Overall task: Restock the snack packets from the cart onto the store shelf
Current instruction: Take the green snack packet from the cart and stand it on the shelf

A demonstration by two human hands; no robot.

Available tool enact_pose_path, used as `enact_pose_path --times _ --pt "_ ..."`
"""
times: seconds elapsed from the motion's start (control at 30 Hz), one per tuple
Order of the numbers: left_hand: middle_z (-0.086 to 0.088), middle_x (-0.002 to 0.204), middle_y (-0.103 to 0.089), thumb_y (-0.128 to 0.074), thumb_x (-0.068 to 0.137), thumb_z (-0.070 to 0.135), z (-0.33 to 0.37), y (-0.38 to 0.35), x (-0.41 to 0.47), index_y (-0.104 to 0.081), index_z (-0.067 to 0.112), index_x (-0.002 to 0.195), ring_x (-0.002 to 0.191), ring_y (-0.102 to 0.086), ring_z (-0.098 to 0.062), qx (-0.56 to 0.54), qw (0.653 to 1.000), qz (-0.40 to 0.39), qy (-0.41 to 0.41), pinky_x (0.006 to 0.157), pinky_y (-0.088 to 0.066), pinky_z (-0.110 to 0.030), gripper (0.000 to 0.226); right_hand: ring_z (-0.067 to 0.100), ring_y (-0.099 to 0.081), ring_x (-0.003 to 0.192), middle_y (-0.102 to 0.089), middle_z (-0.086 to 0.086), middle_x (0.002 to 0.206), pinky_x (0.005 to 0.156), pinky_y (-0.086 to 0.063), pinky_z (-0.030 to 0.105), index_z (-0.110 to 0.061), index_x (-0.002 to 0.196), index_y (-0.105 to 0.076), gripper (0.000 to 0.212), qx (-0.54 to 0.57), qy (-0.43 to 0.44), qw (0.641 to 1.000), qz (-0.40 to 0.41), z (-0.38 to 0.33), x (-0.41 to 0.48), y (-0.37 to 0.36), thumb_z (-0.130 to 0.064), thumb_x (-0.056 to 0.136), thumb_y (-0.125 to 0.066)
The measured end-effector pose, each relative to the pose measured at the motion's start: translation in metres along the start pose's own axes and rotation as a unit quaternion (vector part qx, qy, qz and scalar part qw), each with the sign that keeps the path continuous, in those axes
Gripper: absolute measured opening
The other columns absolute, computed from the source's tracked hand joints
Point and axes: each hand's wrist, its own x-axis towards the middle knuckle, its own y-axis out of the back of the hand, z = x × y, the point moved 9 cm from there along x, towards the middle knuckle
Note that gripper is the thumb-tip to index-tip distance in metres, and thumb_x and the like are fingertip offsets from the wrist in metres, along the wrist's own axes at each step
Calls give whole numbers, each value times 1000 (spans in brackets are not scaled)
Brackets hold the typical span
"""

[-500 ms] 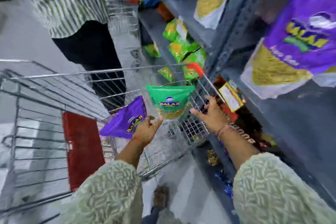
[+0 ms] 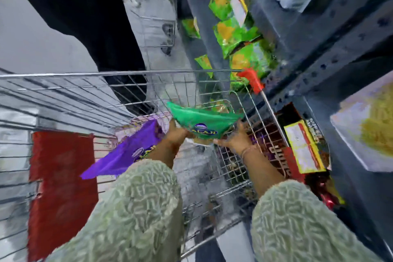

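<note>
Over the silver wire shopping cart (image 2: 85, 95), the person holds two snack packets at once. The left hand (image 2: 176, 135) has its grip clenched on the lower edge of a glossy green snack packet with a blue oval logo (image 2: 204, 119), and a shiny purple foil snack packet (image 2: 125, 153) hangs from the same hand, slanting down to the near left past the pale green textured sleeve (image 2: 136, 204). How the purple packet is pinned cannot be seen, since the hand hides the contact. The right hand (image 2: 236, 140) touches the green packet's right lower corner with fingers partly curled; whether that grip has closed on it cannot be told from this blurred view.

The grey metal store shelf (image 2: 331, 53) rises on the right, with bright green and yellow packets (image 2: 236, 34) lying on a far tier and white packets with yellow contents (image 2: 370, 125) on a nearer one.

The likely risk is the doubled load in the left hand: slick foil held by one edge could slide out when the green packet is passed across, dropping the purple packet into the cart or onto the floor. The cart's wire rim with its red plastic corner cap (image 2: 252, 80) stands between the hands and the shelf, so a low swing to the right could snag a packet. A second person in dark clothing (image 2: 91, 19) stands at the far side, close enough to be bumped.
</note>
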Motion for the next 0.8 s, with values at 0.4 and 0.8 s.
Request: enact_pose_path --times 0.4,0.8 --pt "-13 113 -59 -75 59 16 14 -11 -30 -47 24 105 105 -56 -25 16 996 -52 -72 102 -42 -56 54 31 -44 127 -45 11 140 102 -39 47 -15 127 -41 48 84 -30 996 23 3 -21 4 -38 86 -52" --pt "6 106 -62 -66 65 36 155 -37 -219 -46 31 106 94 -60 -4 7 925 -148 -351 91 -49 -29 46 17 -52 111 -55 -3 113 98 -42 30 -29 111 -46 21 224 229 922 219 -93 -203 85 -28 90 -48"
